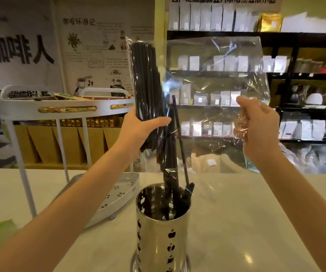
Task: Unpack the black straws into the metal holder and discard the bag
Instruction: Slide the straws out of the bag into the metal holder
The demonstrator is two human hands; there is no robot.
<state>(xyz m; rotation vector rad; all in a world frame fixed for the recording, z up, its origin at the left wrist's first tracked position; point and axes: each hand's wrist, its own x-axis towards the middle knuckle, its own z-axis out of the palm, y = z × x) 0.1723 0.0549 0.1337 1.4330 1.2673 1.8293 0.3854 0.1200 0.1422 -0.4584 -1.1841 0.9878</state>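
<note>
Two bare forearms, no sleeves in view up to the frame edge. Left hand [138,126] and right hand [260,130] both bare: no gloves, rings, watch or bracelets visible at the wrists. Short nails where fingertips show. No markings or tattoos seen on either arm.

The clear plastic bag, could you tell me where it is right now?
In the head view, the clear plastic bag is right of centre, raised in the right hand, beside the black straws in the left hand.
</note>
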